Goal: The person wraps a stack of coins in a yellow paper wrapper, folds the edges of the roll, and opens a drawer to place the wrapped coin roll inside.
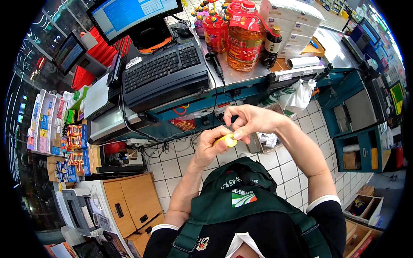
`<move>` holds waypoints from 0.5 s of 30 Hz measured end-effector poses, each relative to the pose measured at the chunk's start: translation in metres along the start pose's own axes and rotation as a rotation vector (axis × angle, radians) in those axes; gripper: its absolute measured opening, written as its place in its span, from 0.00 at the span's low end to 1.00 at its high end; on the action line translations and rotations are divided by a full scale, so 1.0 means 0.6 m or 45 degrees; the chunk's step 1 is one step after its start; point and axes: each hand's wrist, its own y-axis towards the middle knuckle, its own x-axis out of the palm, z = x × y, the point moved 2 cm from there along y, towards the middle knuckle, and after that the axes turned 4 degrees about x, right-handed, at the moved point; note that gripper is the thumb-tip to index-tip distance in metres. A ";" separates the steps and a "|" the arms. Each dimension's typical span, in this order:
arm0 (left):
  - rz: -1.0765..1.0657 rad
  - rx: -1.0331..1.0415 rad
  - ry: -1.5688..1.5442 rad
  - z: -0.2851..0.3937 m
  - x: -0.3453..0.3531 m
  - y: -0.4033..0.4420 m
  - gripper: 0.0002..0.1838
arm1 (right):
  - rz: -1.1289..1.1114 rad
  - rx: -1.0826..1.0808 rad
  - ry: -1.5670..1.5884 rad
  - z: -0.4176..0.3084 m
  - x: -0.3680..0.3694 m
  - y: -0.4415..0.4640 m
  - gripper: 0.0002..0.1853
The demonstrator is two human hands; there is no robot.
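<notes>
Bench [337, 49] is stretching across the room at twelve o'clock, carrying a keyboard [167, 71] toward eleven and an oil bottle [245, 43] near twelve; white floor tiles [294, 195] are showing below. At centre, the left hand's [211, 146] grip is curling closed around a small yellow object [231, 140]; the right hand's [254, 122] thumb is touching its rim, whether pinching I cannot tell.

Metal-topped desk [339, 46] crowded at its far side
Monitor [133, 15] and keyboard [167, 71] left; amber jug [244, 43], dark bottle [272, 46], white packs [301, 26] right.
</notes>
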 end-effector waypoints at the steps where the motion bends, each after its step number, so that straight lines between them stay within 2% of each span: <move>1: -0.020 0.043 -0.065 -0.001 0.003 0.003 0.28 | 0.008 -0.007 0.023 0.022 -0.008 0.011 0.26; 6: 0.107 0.030 -0.154 0.010 0.013 0.021 0.32 | 0.099 -0.193 0.203 0.114 0.001 0.068 0.36; 8: 0.135 0.015 -0.147 0.010 0.012 0.019 0.32 | 0.137 -0.184 0.211 0.115 0.009 0.072 0.36; 12: 0.334 -0.042 -0.211 0.011 0.013 0.013 0.41 | 0.177 -0.136 0.364 0.137 0.023 0.077 0.33; 14: 0.269 -0.090 -0.300 -0.020 -0.008 -0.005 0.35 | 0.210 -0.122 0.399 0.140 0.025 0.076 0.31; 15: 0.242 -0.109 -0.347 -0.028 -0.016 -0.013 0.33 | 0.278 -0.102 0.253 0.141 0.020 0.073 0.29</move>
